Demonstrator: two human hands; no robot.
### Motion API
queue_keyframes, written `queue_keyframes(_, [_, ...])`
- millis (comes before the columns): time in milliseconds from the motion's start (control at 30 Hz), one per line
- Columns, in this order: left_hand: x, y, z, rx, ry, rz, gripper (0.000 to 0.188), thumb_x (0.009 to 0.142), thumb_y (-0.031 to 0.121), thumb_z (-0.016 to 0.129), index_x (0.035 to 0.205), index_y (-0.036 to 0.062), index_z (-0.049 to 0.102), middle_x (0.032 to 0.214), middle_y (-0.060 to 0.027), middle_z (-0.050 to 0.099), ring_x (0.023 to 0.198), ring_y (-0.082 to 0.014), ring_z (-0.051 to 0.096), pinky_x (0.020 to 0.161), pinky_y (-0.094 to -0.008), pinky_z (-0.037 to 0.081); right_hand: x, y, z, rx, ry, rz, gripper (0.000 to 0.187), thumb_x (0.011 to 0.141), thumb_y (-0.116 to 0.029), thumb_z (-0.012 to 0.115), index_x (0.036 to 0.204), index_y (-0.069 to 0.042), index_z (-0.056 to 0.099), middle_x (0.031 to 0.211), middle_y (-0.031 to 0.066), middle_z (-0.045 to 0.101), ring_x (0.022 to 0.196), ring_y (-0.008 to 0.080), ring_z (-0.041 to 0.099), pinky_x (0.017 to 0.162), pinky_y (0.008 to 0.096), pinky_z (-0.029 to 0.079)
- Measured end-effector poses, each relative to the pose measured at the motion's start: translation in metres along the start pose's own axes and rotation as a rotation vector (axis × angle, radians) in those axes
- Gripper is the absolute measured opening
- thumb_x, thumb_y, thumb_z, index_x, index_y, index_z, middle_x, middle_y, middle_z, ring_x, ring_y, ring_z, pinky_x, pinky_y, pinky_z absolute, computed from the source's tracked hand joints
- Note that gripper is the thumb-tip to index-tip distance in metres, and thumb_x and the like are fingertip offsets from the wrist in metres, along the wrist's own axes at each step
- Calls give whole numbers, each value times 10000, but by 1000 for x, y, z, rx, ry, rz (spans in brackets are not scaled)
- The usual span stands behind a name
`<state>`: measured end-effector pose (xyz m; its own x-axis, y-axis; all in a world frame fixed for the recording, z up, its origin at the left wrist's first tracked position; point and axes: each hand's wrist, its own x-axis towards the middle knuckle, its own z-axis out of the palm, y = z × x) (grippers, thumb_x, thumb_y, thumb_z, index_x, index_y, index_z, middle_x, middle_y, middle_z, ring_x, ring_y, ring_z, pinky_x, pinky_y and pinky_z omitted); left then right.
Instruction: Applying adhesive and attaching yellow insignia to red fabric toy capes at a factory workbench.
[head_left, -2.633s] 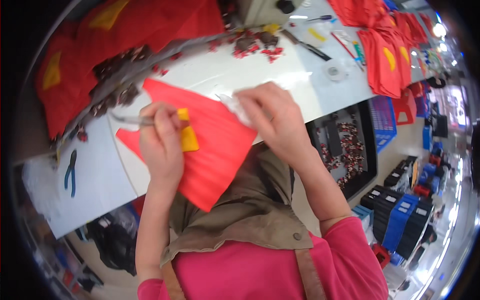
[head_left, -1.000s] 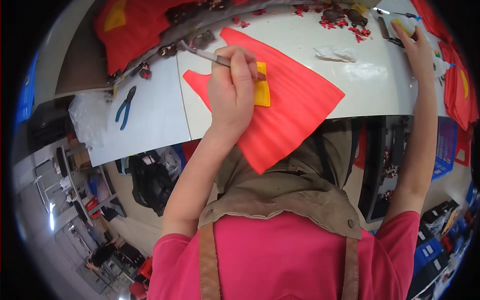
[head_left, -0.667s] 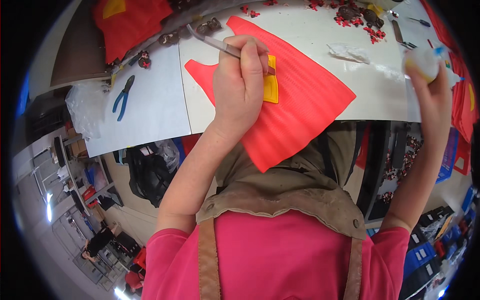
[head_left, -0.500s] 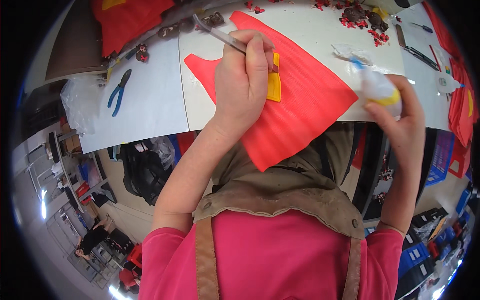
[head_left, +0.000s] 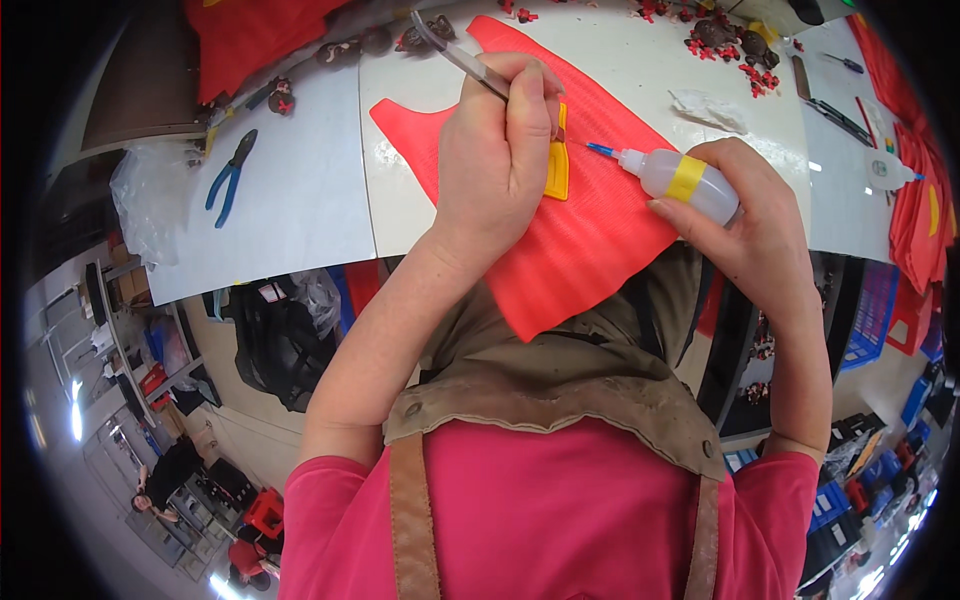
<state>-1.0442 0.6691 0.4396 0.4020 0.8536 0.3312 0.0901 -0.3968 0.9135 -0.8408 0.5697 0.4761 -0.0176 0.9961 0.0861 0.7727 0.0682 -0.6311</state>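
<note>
My left hand [head_left: 497, 150] is closed around a slim tool [head_left: 462, 60] with a greyish, see-through handle; its working end is mostly hidden by the fingers. Under that hand lies a yellow piece [head_left: 557, 175], set on a ribbed, soft-looking red sheet [head_left: 590, 255]. The sheet has a strap-like narrow end and droops over the table's front edge. Gripped in my right hand [head_left: 745, 215] is a translucent squeeze bottle [head_left: 690, 185] with a yellow band. The bottle lies tilted, its blue needle tip pointing left, close to the yellow piece; whether it touches cannot be told.
Blue-handled pliers [head_left: 231, 178] and a crumpled plastic bag [head_left: 150, 205] lie on the left of the table [head_left: 300, 200]. Small red and brown figure parts [head_left: 715, 35] are scattered at the back. Another squeeze bottle [head_left: 886, 170] and stacked red sheets [head_left: 920, 210] are at right.
My right hand has brought the squeeze bottle left over the red sheet and tipped it, nozzle toward the yellow piece. My left hand has shifted slightly right, still holding the slim tool.
</note>
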Motion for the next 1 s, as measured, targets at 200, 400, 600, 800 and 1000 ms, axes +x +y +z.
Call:
queue_keyframes(200, [0,-1,-1,35,-14,14,198,1019,190,382,991,10,460,733,-56,549,646,-128,578,597,-255,468,3,-2,0,-69,35,-67,399,736,-286,776,971,-12,606,877,150,612,787,330,611,686,379,493])
queue_keyframes(400, [-1,0,-1,19,-8,13,200,1021,189,380,993,10,464,733,-55,547,647,-126,580,597,-253,470,3,-4,1,-97,41,-101,406,737,-300,774,973,-15,609,878,151,619,789,333,612,698,386,494])
queue_keyframes(600, [-2,-1,0,18,-13,64,184,1037,178,339,986,38,447,699,-4,466,572,-38,397,547,-175,372,1,-4,2,-71,37,-96,376,734,-222,780,972,0,592,873,130,593,780,299,580,706,350,469])
queue_keyframes(800, [0,0,0,16,3,13,205,1019,185,385,982,5,476,731,-53,551,650,-120,579,603,-249,471,-2,-2,-2,1,23,-30,366,739,-203,776,975,8,591,884,123,595,787,261,588,715,328,468])
queue_keyframes(1000, [3,1,6,-49,13,-19,200,1014,189,399,986,7,478,753,-58,563,670,-113,580,614,-246,474,-24,18,-17,357,182,239,295,806,-200,734,1003,-25,603,867,38,623,749,115,560,689,258,462])
